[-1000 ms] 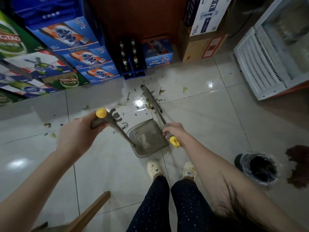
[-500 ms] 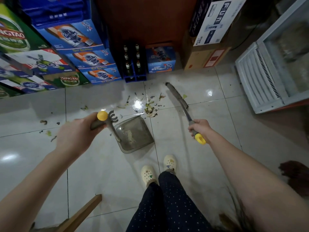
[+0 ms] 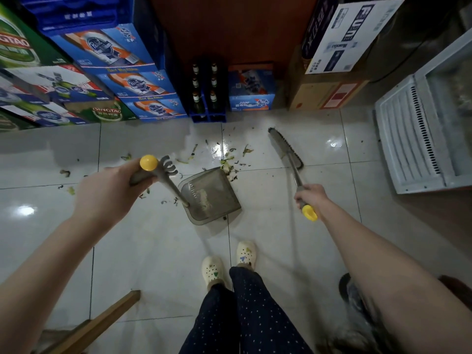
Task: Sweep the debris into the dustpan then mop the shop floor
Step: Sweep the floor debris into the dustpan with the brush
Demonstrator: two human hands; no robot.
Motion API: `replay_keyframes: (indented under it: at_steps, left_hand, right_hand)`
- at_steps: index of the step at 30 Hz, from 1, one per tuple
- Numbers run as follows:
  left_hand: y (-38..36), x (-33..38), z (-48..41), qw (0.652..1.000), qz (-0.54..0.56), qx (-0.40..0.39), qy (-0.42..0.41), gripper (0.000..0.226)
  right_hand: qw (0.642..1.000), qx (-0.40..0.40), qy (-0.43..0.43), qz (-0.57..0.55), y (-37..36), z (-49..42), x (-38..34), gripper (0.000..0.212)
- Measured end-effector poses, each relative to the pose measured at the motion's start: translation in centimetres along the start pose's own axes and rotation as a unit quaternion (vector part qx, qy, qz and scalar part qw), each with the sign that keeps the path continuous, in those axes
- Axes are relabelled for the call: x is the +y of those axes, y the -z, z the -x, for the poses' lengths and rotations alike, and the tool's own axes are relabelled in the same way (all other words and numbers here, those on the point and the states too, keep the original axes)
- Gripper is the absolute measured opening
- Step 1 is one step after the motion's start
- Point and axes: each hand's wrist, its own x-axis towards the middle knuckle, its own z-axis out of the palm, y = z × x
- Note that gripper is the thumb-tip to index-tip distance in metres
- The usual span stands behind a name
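A grey dustpan (image 3: 212, 198) rests on the white tiled floor just ahead of my feet, some pale dirt inside it. My left hand (image 3: 112, 190) grips its long handle below the yellow end cap. My right hand (image 3: 313, 198) grips the yellow-tipped handle of a broom (image 3: 286, 149), whose bristle head sits on the floor to the right of the pan. A small pile of green and dark debris (image 3: 228, 166) lies at the pan's far lip, with more scraps scattered to the left.
Stacked beer cartons (image 3: 122, 80) line the left. A blue crate of bottles (image 3: 207, 98) and cardboard boxes (image 3: 327, 95) stand against the back wall. A white freezer (image 3: 419, 139) is on the right. A dark lined bin (image 3: 355, 295) sits behind my right arm, a wooden piece (image 3: 102, 320) bottom left.
The broom has swung away from the dustpan to the right, leaving a pile of debris at the pan's lip. My left hand has kept hold of the dustpan handle throughout.
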Motion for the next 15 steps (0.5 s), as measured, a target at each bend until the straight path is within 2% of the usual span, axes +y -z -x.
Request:
replay_keyframes:
  at_steps: [4, 8, 12, 15]
  left_hand:
    - [-0.1, 0.9, -1.1, 1.0, 0.01, -0.002, 0.018, 0.031]
    - [0.1, 1.3, -1.5, 1.0, 0.015, -0.002, 0.026, 0.032]
    - [0.7, 1.9, -1.6, 0.999, 0.022, -0.004, 0.037, 0.033]
    - [1.1, 2.1, -1.5, 0.998, 0.029, -0.002, 0.049, 0.033]
  right_hand:
    - [0.998, -0.04, 0.008, 0.053, -2.0, -0.5, -0.1, 0.02]
    - [0.991, -0.088, 0.026, 0.101, -4.0, 0.4, 0.0, 0.051]
    - [0.985, -0.129, 0.036, 0.106, -5.5, 1.8, -0.9, 0.056]
    - [0.979, -0.149, 0.051, 0.133, -6.3, 2.3, -1.5, 0.048]
